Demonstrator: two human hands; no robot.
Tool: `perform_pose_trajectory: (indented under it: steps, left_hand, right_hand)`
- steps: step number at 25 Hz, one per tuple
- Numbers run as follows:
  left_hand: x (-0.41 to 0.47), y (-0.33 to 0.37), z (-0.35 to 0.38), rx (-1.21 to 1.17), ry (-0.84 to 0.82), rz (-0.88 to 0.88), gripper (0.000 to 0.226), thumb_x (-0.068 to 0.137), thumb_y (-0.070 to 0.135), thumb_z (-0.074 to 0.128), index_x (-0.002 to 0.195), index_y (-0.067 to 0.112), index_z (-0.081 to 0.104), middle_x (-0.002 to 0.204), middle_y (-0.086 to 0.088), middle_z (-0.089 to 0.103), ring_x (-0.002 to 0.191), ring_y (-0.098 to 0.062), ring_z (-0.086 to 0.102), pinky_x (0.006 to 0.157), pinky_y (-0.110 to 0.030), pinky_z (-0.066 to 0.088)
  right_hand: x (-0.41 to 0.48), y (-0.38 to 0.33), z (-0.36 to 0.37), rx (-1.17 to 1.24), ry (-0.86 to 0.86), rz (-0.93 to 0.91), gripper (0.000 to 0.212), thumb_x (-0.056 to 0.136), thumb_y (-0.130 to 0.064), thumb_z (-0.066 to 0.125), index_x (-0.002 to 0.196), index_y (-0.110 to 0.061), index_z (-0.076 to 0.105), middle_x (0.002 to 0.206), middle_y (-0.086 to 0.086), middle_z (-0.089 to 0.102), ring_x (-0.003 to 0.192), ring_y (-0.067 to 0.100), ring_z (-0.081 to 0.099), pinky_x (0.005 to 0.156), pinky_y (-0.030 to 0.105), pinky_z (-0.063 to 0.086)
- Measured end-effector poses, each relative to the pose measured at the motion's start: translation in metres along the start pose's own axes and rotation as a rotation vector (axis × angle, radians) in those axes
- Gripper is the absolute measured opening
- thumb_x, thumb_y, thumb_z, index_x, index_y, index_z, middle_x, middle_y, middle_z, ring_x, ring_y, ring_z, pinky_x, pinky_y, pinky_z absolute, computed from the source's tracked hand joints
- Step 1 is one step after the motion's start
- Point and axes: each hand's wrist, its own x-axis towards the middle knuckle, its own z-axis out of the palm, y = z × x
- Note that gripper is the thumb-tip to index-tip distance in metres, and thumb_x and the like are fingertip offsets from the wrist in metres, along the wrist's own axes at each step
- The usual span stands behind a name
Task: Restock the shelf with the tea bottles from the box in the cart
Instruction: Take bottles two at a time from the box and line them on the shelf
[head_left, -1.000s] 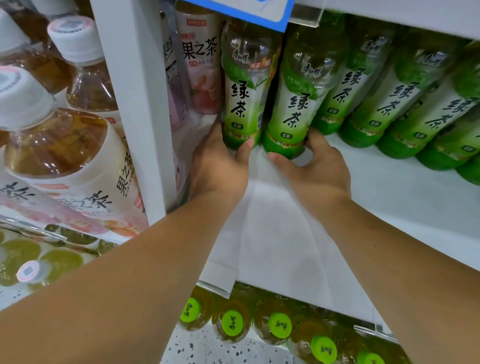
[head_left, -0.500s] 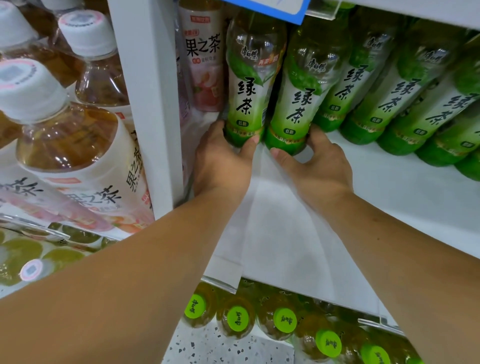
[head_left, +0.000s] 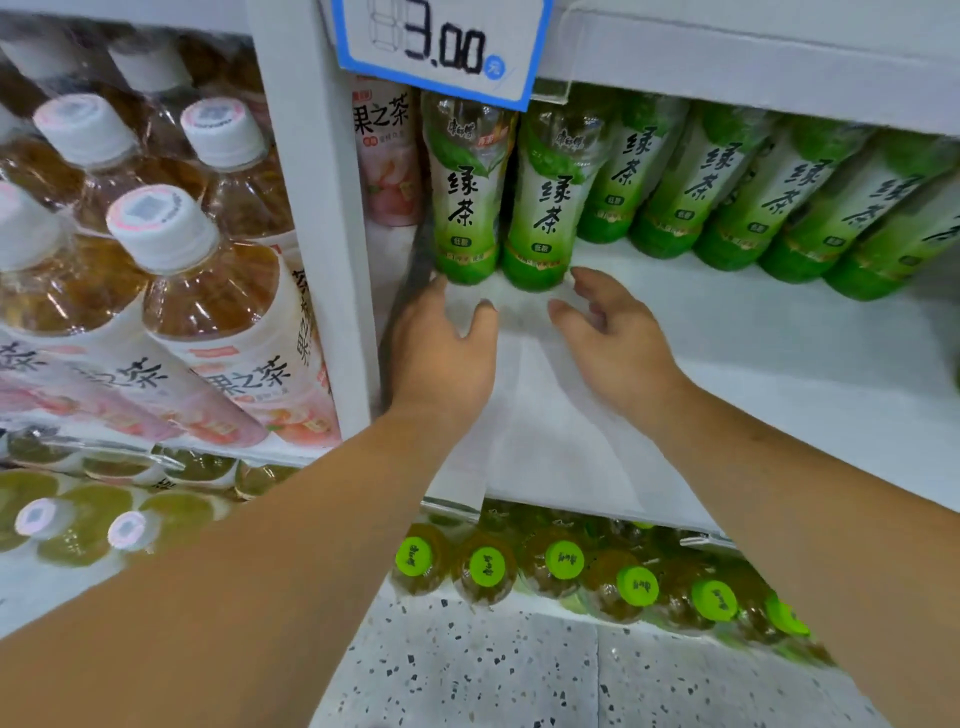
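Two green tea bottles stand upright at the left end of the white shelf (head_left: 753, 364): the left bottle (head_left: 465, 202) and the right bottle (head_left: 545, 208). My left hand (head_left: 441, 348) hovers just below the left bottle's base with fingers relaxed, holding nothing. My right hand (head_left: 613, 332) sits just below and right of the right bottle's base, fingers loosely spread, apart from the bottle. More green tea bottles (head_left: 779, 202) form a row to the right, further back on the same shelf. The box and cart are out of view.
A white upright post (head_left: 317, 218) borders the shelf on the left, with peach tea bottles (head_left: 208, 291) beyond it and one (head_left: 387, 156) behind it. A price tag (head_left: 441, 47) hangs above. Green-capped bottles (head_left: 566, 561) fill the shelf below. Speckled floor (head_left: 493, 670) lies beneath.
Both hands have let go of the two green tea bottles and drawn back toward me. The bottles stay standing on the shelf. The view has tilted up, showing the price tag.
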Motion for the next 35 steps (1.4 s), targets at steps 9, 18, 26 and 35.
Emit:
perform_pose_trajectory:
  steps: [9,18,26,35]
  left_hand:
    - [-0.091,0.018,-0.049,-0.190,-0.257,-0.220,0.056,0.101,0.045,0.051,0.153,0.027,0.039,0.157,0.008,0.041,0.143,-0.013,0.038,0.120,-0.037,0.029]
    - [-0.172,0.046,-0.154,-0.263,-0.531,-0.335,0.049,0.105,0.032,0.052,0.151,0.021,0.042,0.133,0.009,0.053,0.114,-0.001,0.052,0.082,-0.005,0.038]
    - [-0.234,0.056,-0.196,-0.149,-0.753,-0.298,0.056,0.103,0.040,0.053,0.153,0.022,0.040,0.152,0.005,0.047,0.133,-0.011,0.046,0.101,-0.028,0.035]
    - [-0.310,0.103,-0.212,-0.008,-0.977,-0.089,0.051,0.103,0.042,0.052,0.150,0.024,0.044,0.144,0.008,0.052,0.121,-0.006,0.049,0.096,-0.027,0.038]
  right_hand:
    - [-0.103,-0.021,-0.024,0.168,-0.032,0.211,0.048,0.099,-0.046,0.057,0.145,-0.035,0.050,0.142,-0.010,0.056,0.124,0.011,0.057,0.107,0.034,0.045]
    - [-0.225,-0.055,-0.046,0.079,-0.129,0.474,0.053,0.102,-0.052,0.048,0.149,-0.028,0.046,0.144,-0.003,0.055,0.123,0.018,0.057,0.105,0.040,0.045]
    - [-0.348,-0.089,-0.067,0.089,-0.110,0.603,0.053,0.106,-0.044,0.044,0.154,-0.022,0.040,0.153,0.003,0.045,0.132,0.020,0.049,0.102,0.033,0.038]
    - [-0.466,-0.082,-0.139,0.221,0.079,0.742,0.051,0.103,-0.050,0.046,0.151,-0.032,0.041,0.154,0.000,0.046,0.133,0.026,0.053,0.110,0.050,0.046]
